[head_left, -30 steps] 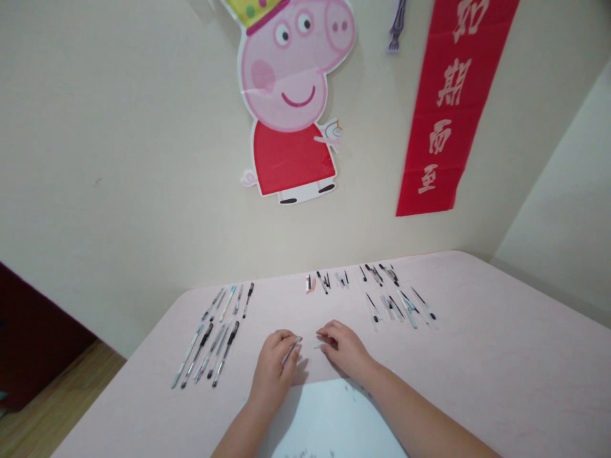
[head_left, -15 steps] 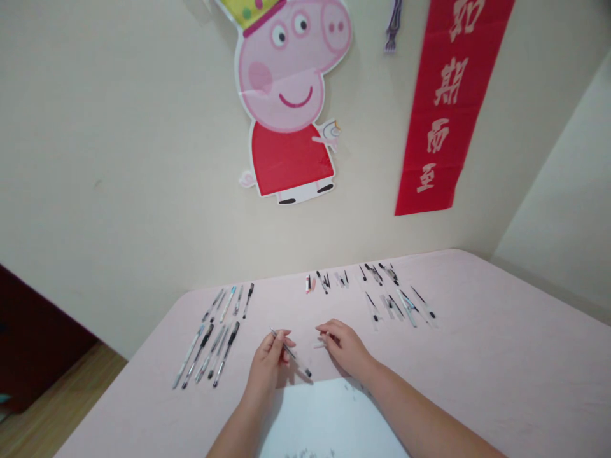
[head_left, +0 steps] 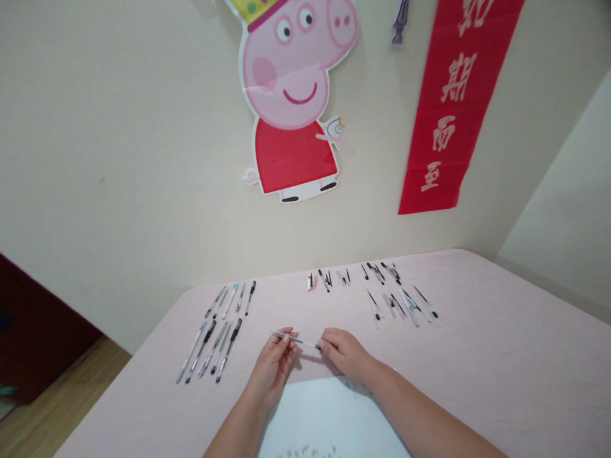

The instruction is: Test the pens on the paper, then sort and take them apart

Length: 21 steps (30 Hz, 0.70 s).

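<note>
A slim pen with a clear barrel and a dark end spans both hands above the table. My left hand grips its left part between thumb and fingers. At the other end, my right hand has its fingers closed round the dark tip; whether a small part is also hidden inside them I cannot tell. Just below the hands lies a white sheet of paper with handwriting on it.
Two rows of pens lie at the left of the pink table. Pen parts and refills are set out at back right, with more pieces at back centre. A wall with a pig cutout rises behind.
The pen has swung from a steep slant to nearly level. My right hand has closed on its dark end; the small pale stick seen at those fingers no longer shows.
</note>
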{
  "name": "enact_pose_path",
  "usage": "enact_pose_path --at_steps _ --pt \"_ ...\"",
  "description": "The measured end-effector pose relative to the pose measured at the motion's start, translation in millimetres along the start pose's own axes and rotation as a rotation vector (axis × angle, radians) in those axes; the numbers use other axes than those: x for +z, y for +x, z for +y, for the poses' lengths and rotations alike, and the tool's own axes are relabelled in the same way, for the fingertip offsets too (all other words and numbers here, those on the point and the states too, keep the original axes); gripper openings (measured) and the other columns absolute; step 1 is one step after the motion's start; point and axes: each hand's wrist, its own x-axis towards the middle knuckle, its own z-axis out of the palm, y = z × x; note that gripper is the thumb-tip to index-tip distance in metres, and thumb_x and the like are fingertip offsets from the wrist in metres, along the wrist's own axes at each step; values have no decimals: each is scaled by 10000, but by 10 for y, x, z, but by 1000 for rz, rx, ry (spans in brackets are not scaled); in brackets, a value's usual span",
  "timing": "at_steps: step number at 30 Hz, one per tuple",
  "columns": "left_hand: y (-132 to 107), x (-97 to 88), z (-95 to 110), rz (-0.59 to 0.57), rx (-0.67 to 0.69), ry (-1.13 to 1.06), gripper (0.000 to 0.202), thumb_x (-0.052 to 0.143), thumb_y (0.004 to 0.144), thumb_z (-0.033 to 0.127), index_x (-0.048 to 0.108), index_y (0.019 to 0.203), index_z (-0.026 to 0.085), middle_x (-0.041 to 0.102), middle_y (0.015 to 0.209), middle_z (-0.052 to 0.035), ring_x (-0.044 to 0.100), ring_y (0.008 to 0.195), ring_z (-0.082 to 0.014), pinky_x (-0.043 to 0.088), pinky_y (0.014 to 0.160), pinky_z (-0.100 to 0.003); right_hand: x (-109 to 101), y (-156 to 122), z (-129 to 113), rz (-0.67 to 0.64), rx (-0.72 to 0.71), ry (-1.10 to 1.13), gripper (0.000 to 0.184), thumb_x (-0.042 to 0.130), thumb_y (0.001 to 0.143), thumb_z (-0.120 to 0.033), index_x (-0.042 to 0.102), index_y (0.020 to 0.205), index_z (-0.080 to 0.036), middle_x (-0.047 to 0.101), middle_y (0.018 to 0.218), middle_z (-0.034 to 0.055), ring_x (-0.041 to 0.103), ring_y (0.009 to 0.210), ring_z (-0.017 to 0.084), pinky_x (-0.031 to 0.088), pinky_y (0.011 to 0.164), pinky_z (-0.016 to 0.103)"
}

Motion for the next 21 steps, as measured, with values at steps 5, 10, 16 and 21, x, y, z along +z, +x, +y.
enact_pose_path --at_steps 5,10,16,21 --pt "23 -2 -14 -11 -6 -7 164 478 840 -5 589 860 114 663 791 -37 610 555 -31 545 579 -122 -15 1 -32 -31 -4 10 311 414 900 -248 574 645 -170 535 639 2 497 638 135 354 626 235" --pt "36 7 -11 31 -10 -9 152 477 841 -8 584 845 100 672 777 -49 621 548 -39 552 573 -131 3 6 -27 -34 33 25 259 458 864 -189 578 635 -162 514 622 -9 472 614 126 338 600 228" --pt "28 9 -22 81 3 14 96 530 824 22 591 808 95 686 755 -59 631 527 -54 560 559 -141 25 8 -33 -5 80 44 218 492 831 -150 581 631 -155 506 622 -13 464 618 123 325 596 229" --pt "49 1 -36 83 26 21 117 517 831 19 584 773 94 683 720 -47 628 522 -50 555 548 -131 11 15 -64 12 95 96 189 510 813 -136 567 634 -160 509 641 -12 476 641 128 338 616 237"
